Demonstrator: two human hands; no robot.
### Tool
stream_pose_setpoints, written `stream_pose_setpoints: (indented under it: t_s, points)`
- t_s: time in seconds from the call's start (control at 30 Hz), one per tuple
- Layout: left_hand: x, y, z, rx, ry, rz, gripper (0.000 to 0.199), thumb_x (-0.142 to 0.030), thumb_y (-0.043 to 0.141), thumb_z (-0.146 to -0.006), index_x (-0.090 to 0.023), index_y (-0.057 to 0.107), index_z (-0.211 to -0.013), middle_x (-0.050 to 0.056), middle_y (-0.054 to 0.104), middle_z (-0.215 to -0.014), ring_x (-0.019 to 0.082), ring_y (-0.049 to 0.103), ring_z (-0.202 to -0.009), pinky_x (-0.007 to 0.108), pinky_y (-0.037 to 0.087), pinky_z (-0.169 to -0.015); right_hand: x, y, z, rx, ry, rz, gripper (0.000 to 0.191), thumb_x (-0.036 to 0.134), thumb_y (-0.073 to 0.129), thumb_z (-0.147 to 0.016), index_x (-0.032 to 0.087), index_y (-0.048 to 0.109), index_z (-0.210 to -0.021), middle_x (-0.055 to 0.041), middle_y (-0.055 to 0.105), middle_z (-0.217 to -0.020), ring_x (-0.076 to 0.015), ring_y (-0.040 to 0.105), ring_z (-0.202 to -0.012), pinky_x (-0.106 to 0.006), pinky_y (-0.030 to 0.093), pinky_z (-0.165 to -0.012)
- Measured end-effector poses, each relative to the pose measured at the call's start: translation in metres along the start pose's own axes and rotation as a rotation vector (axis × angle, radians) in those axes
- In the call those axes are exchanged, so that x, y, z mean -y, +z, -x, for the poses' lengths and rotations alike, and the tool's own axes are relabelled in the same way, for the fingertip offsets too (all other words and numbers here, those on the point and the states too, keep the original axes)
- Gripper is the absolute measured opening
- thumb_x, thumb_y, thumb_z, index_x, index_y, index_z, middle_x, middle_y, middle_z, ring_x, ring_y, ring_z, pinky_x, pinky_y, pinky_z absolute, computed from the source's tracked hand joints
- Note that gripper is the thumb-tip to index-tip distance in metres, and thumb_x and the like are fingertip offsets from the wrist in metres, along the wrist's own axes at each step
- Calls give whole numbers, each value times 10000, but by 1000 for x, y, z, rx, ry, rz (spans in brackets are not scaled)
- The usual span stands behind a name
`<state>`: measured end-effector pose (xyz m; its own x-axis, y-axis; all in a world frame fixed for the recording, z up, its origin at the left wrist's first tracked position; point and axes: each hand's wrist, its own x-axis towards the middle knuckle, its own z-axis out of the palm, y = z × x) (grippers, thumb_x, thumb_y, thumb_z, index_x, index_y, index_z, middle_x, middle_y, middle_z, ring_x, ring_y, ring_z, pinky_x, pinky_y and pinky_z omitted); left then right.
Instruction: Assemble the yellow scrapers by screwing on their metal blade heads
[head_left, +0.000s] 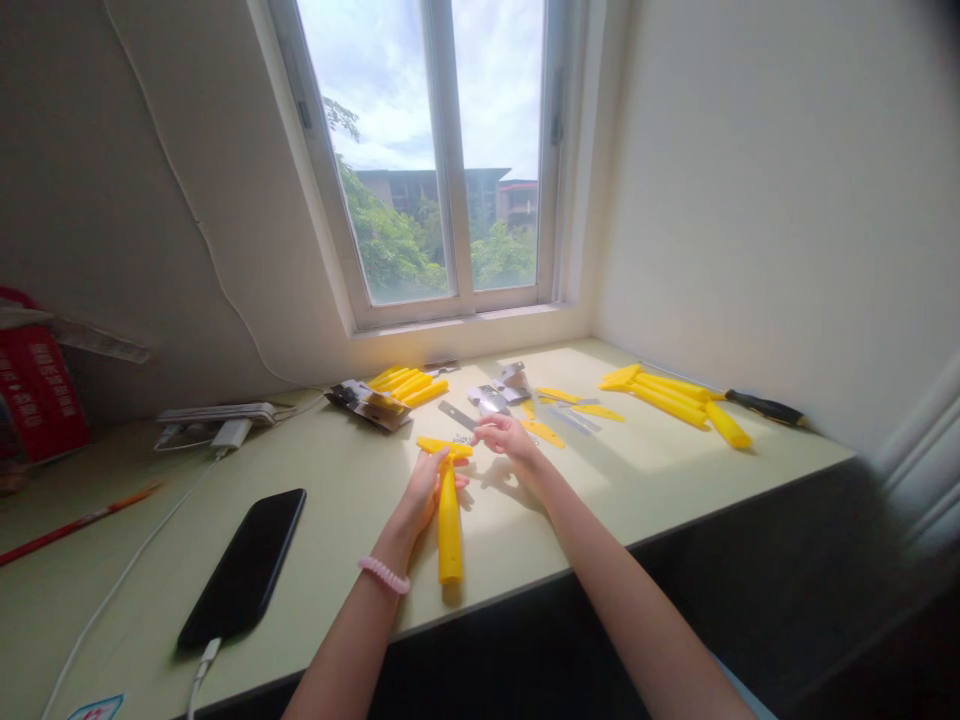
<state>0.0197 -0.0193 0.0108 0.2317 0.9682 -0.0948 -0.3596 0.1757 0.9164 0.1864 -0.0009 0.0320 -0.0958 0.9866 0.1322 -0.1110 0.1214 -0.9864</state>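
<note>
Yellow T-shaped plastic handle [449, 530] sat in the left hand [424, 490], its crossbar pointing away from the person and its shaft running back toward the edge of the pale green tabletop [337, 520]. The shaft's lower end seemed to rest on the surface. The left hand was closed around the top of the shaft, just under the crossbar, and a pink coiled band [384, 575] circled that wrist. The right hand [508, 440] was apart from the handle but just beside the crossbar, its fingers loosely extended, palm down, with both forearms reaching forward from the tabletop's edge. Beyond the hands, the pieces lay in separate lots: yellow handles [667, 400] by the right wall, more yellow handles [409, 387] on a card packet [367, 407], and between them flat yellow pieces [544, 432], steel strips [570, 420] and metal parts [495, 397]. The middle pieces lay loose and scattered. Whether the right lot differed from the left one was too small to tell.
</note>
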Motion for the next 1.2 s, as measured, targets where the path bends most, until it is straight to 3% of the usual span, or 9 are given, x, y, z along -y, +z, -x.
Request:
stream_pose_setpoints:
  t_s: [0.13, 0.27, 0.37, 0.47, 0.57, 0.73, 0.87, 1.03, 1.2]
  points:
    - [-2, 7, 5, -24, 52, -85, 563, -363, 581, -840, -208, 334, -1322, 32, 611, -813, 107, 545, -455, 232, 455, -424, 6, 2, 4, 11, 0, 49, 151, 275, 680, -625, 195, 649, -749, -24, 650, -630, -111, 488, -544, -247, 358, -528]
    - [-8, 10, 2, -104, 151, -150, 568, -362, 563, -854, -272, 310, -1355, 0, 589, -797, 78, 524, -409, 191, 392, -382, 8, 2, 6, 74, -44, 101, 63, 245, 667, -638, 203, 640, -676, -29, 652, -636, -132, 554, -609, -255, 395, -572]
    - [-11, 8, -1, -91, 203, -132, 476, -381, 546, -857, -252, 390, -1287, -25, 570, -726, 69, 503, -382, 176, 350, -366, 7, 1, 7, 153, -69, 103, 70, 266, 664, -653, 207, 633, -675, -34, 663, -656, -146, 583, -633, -263, 408, -574]
    - [-12, 6, 1, -101, 228, -110, 343, -382, 598, -815, -175, 503, -1071, -28, 559, -641, 69, 508, -413, 167, 369, -406, 7, 1, 7, 182, -83, 109, 91, 281, 673, -655, 203, 627, -661, -39, 667, -665, -154, 600, -639, -263, 415, -564]
    - [-13, 6, 5, -119, 214, -111, 302, -385, 647, -770, -172, 479, -904, -28, 557, -592, 74, 513, -444, 168, 391, -444, 7, 1, 7, 172, -70, 106, 72, 256, 675, -653, 201, 629, -647, -39, 664, -658, -154, 609, -647, -262, 426, -577]
    - [-13, 6, 8, -74, 198, -106, 308, -389, 643, -766, -188, 450, -899, -34, 553, -608, 83, 508, -450, 182, 395, -431, 9, 2, 8, 139, -61, 103, 47, 203, 650, -661, 201, 625, -621, -42, 651, -630, -136, 571, -601, -254, 407, -553]
    - [-12, 3, 4, -104, 204, -104, 303, -374, 659, -749, -183, 454, -863, -41, 532, -567, 79, 491, -430, 181, 383, -426, 10, 2, 10, 166, -106, 88, 55, 202, 634, -678, 210, 632, -624, -47, 638, -631, -129, 530, -579, -252, 399, -535]
    - [-10, 0, 1, -117, 238, -85, 275, -327, 672, -747, -180, 469, -861, -56, 504, -577, 61, 477, -439, 173, 382, -441, 15, 2, 12, 158, -22, 111, 83, 251, 647, -681, 225, 616, -608, -48, 626, -637, -119, 441, -519, -265, 392, -523]
    - [-14, 5, 6, -109, 244, -56, 254, -279, 658, -757, -198, 442, -865, -65, 487, -603, 57, 475, -459, 167, 387, -454, 18, 3, 14, 180, 0, 69, 69, 226, 641, -676, 219, 615, -613, -59, 625, -625, -148, 522, -583, -267, 408, -551]
